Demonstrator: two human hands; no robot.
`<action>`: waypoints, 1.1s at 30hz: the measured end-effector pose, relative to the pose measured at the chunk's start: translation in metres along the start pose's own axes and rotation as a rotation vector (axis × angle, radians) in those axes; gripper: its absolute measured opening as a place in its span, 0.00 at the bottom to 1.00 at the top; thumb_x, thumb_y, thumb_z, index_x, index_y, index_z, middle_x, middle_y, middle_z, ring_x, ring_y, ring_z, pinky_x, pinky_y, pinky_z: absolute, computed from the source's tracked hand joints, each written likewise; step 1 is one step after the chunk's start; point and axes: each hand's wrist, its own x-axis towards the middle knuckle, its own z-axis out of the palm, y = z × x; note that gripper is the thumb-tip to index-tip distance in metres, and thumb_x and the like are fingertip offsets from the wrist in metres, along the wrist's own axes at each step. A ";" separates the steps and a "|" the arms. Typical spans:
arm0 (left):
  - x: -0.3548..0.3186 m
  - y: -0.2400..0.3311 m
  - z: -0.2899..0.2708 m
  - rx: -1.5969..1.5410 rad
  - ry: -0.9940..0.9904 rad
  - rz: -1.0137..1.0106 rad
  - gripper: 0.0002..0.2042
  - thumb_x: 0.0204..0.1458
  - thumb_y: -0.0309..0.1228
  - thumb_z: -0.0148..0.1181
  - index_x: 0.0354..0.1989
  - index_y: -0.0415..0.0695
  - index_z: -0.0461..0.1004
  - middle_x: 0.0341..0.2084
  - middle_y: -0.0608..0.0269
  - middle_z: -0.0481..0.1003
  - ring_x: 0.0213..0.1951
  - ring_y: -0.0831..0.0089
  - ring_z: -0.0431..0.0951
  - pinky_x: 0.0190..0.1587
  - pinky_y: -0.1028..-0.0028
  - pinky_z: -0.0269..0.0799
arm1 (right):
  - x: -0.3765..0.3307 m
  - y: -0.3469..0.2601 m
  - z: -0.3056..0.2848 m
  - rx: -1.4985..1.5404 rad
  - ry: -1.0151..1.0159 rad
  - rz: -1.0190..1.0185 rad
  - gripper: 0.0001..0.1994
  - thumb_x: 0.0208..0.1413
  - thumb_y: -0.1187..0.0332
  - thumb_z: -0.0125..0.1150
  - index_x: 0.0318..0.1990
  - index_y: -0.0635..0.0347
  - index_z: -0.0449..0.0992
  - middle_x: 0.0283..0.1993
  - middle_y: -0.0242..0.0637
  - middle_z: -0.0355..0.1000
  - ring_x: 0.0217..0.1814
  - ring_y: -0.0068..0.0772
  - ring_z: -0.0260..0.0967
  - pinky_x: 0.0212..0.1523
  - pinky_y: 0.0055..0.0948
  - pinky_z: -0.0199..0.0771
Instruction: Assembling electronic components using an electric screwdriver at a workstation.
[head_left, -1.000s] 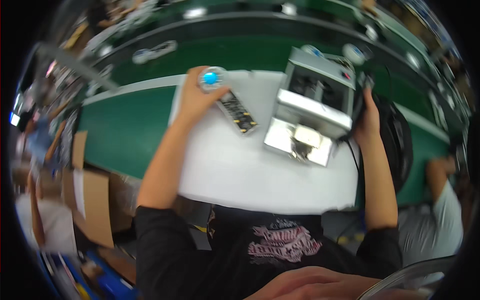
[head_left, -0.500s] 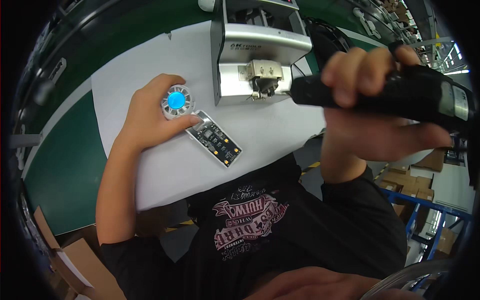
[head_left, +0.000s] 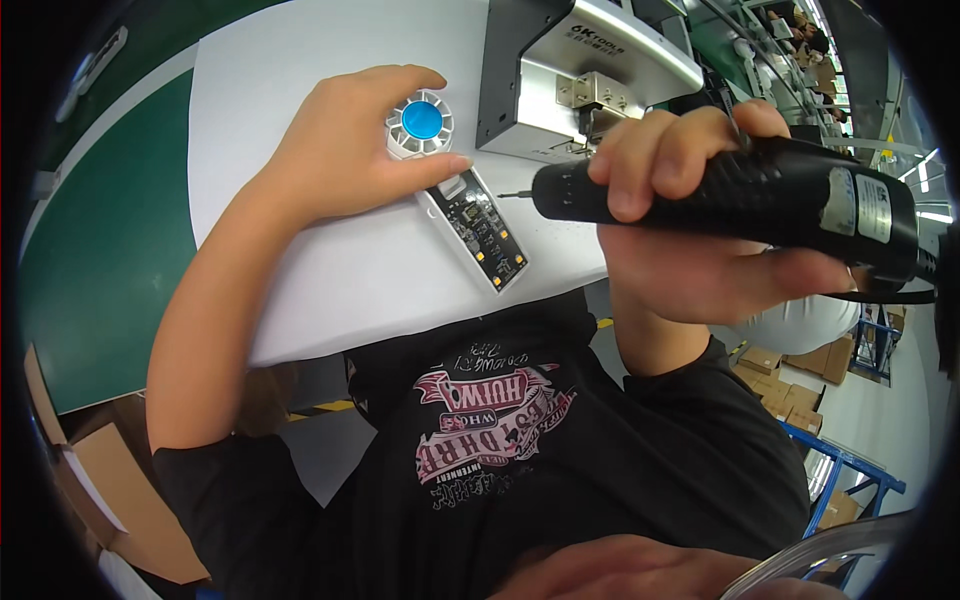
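My left hand [head_left: 325, 150] is closed on a white handheld device lying on the white sheet, its thumb across the joint and its fingers round the far side. The device has a round spoked head [head_left: 421, 120] with a blue disc at its centre. From there an oblong housing with an exposed black circuit board [head_left: 485, 230] slants toward me. My right hand [head_left: 690, 275] grips a black electric screwdriver [head_left: 780, 195], held level above the sheet. Its thin bit [head_left: 515, 194] points left and appears close beside the board's right edge; whether they touch, I cannot tell.
A silver and black screw feeder [head_left: 600, 60] stands behind the screwdriver's front end. The white sheet [head_left: 300, 300] covers part of a green table [head_left: 110, 260]. An opened cardboard box [head_left: 130, 500] sits at the lower left, and a cable runs off the screwdriver's rear.
The screwdriver has come from the feeder's front to beside the circuit board, and its bit now shows clearly. My view has shifted; my left hand still holds the device.
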 end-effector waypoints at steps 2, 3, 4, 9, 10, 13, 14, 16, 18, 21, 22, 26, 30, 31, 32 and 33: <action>0.002 0.002 -0.005 -0.028 -0.068 -0.036 0.28 0.44 0.48 0.75 0.46 0.37 0.78 0.38 0.49 0.81 0.41 0.51 0.83 0.46 0.63 0.78 | 0.000 0.012 -0.001 0.008 0.001 0.000 0.53 0.51 0.16 0.43 0.69 0.54 0.64 0.41 0.35 0.72 0.33 0.34 0.70 0.42 0.42 0.73; 0.003 0.002 -0.006 -0.044 -0.101 -0.053 0.28 0.44 0.47 0.75 0.45 0.37 0.78 0.38 0.49 0.81 0.41 0.51 0.83 0.46 0.63 0.78 | 0.000 0.017 -0.001 0.010 -0.004 -0.004 0.53 0.51 0.16 0.43 0.69 0.54 0.64 0.41 0.35 0.72 0.33 0.33 0.70 0.42 0.42 0.73; 0.003 0.003 -0.007 -0.046 -0.105 -0.057 0.28 0.44 0.47 0.75 0.45 0.37 0.78 0.38 0.49 0.81 0.41 0.51 0.83 0.46 0.63 0.78 | -0.001 0.020 -0.001 0.011 -0.010 -0.007 0.53 0.51 0.16 0.43 0.69 0.54 0.64 0.41 0.35 0.72 0.33 0.33 0.70 0.42 0.42 0.73; 0.004 0.002 -0.008 -0.049 -0.125 -0.066 0.27 0.44 0.46 0.76 0.45 0.37 0.78 0.38 0.49 0.81 0.40 0.51 0.83 0.46 0.63 0.78 | 0.004 0.022 -0.002 0.007 -0.029 0.008 0.54 0.50 0.16 0.43 0.69 0.53 0.65 0.41 0.35 0.72 0.33 0.32 0.70 0.41 0.42 0.73; 0.003 0.002 -0.008 -0.051 -0.120 -0.059 0.27 0.44 0.46 0.76 0.45 0.37 0.78 0.38 0.50 0.81 0.40 0.52 0.83 0.45 0.64 0.78 | 0.005 0.023 -0.002 0.016 -0.045 0.018 0.54 0.50 0.16 0.44 0.69 0.53 0.65 0.41 0.35 0.72 0.33 0.32 0.70 0.41 0.42 0.73; 0.003 0.001 -0.006 -0.028 -0.120 -0.023 0.27 0.44 0.45 0.76 0.45 0.38 0.78 0.39 0.50 0.81 0.39 0.52 0.83 0.44 0.64 0.78 | 0.003 0.027 -0.004 0.034 -0.076 0.033 0.54 0.49 0.15 0.44 0.69 0.53 0.65 0.41 0.35 0.72 0.34 0.32 0.71 0.41 0.42 0.74; 0.004 0.001 -0.005 -0.005 -0.125 0.011 0.26 0.44 0.45 0.76 0.46 0.38 0.78 0.39 0.51 0.81 0.39 0.52 0.83 0.44 0.64 0.78 | 0.000 0.034 -0.006 0.084 -0.063 0.046 0.54 0.49 0.15 0.44 0.69 0.53 0.65 0.41 0.36 0.73 0.34 0.33 0.71 0.42 0.42 0.74; 0.008 -0.001 -0.005 0.027 -0.128 0.061 0.26 0.44 0.44 0.76 0.46 0.38 0.78 0.39 0.51 0.81 0.39 0.52 0.83 0.43 0.65 0.78 | 0.001 0.044 -0.010 0.173 -0.042 0.057 0.54 0.49 0.15 0.45 0.68 0.53 0.66 0.41 0.37 0.73 0.35 0.34 0.71 0.43 0.42 0.74; 0.003 -0.001 -0.007 -0.005 -0.157 0.008 0.26 0.43 0.44 0.76 0.47 0.39 0.78 0.41 0.52 0.81 0.40 0.52 0.83 0.43 0.64 0.78 | 0.003 0.025 -0.016 0.138 -0.053 0.033 0.54 0.49 0.16 0.45 0.68 0.53 0.66 0.42 0.37 0.73 0.36 0.35 0.72 0.44 0.42 0.74; 0.004 0.000 -0.010 -0.029 -0.157 -0.010 0.27 0.43 0.44 0.76 0.48 0.40 0.77 0.42 0.52 0.80 0.40 0.51 0.83 0.44 0.64 0.78 | 0.013 -0.018 -0.030 0.059 -0.079 0.017 0.53 0.50 0.16 0.45 0.68 0.54 0.66 0.44 0.38 0.74 0.36 0.36 0.72 0.46 0.42 0.74; 0.004 0.003 -0.011 -0.031 -0.157 -0.016 0.27 0.43 0.44 0.76 0.48 0.40 0.77 0.42 0.52 0.80 0.40 0.51 0.83 0.44 0.63 0.78 | 0.016 -0.033 -0.035 -0.041 -0.077 -0.022 0.53 0.50 0.16 0.46 0.68 0.55 0.66 0.44 0.39 0.74 0.37 0.37 0.72 0.46 0.43 0.73; 0.006 0.002 -0.004 -0.034 -0.109 -0.028 0.28 0.42 0.44 0.76 0.48 0.40 0.77 0.43 0.52 0.80 0.41 0.51 0.83 0.45 0.62 0.78 | 0.015 -0.039 -0.049 -0.208 -0.079 -0.110 0.52 0.52 0.18 0.46 0.68 0.57 0.66 0.47 0.40 0.74 0.37 0.38 0.72 0.47 0.43 0.73; 0.000 0.000 -0.005 -0.017 -0.099 -0.061 0.28 0.42 0.46 0.76 0.48 0.40 0.77 0.43 0.52 0.80 0.42 0.50 0.82 0.46 0.61 0.78 | 0.013 -0.021 -0.050 -0.057 -0.114 -0.079 0.52 0.53 0.18 0.46 0.69 0.58 0.65 0.48 0.40 0.74 0.37 0.37 0.72 0.46 0.44 0.73; -0.001 -0.002 -0.006 -0.015 -0.108 -0.069 0.29 0.42 0.46 0.76 0.48 0.40 0.77 0.43 0.51 0.80 0.42 0.50 0.82 0.46 0.60 0.78 | 0.012 -0.024 -0.045 -0.017 -0.116 -0.028 0.53 0.53 0.18 0.46 0.69 0.58 0.65 0.48 0.40 0.74 0.37 0.37 0.72 0.46 0.44 0.73; -0.001 -0.003 -0.007 -0.006 -0.111 -0.085 0.29 0.42 0.46 0.76 0.48 0.40 0.77 0.43 0.51 0.80 0.42 0.50 0.82 0.46 0.60 0.78 | 0.011 -0.024 -0.039 0.030 -0.118 0.023 0.53 0.53 0.18 0.46 0.69 0.58 0.65 0.48 0.40 0.74 0.37 0.37 0.72 0.46 0.45 0.73; 0.001 -0.003 -0.007 0.004 -0.107 -0.059 0.29 0.42 0.47 0.75 0.48 0.40 0.77 0.43 0.51 0.81 0.42 0.49 0.82 0.46 0.60 0.78 | 0.010 -0.022 -0.035 0.052 -0.118 0.026 0.53 0.53 0.18 0.46 0.69 0.58 0.65 0.48 0.40 0.74 0.37 0.37 0.72 0.46 0.45 0.73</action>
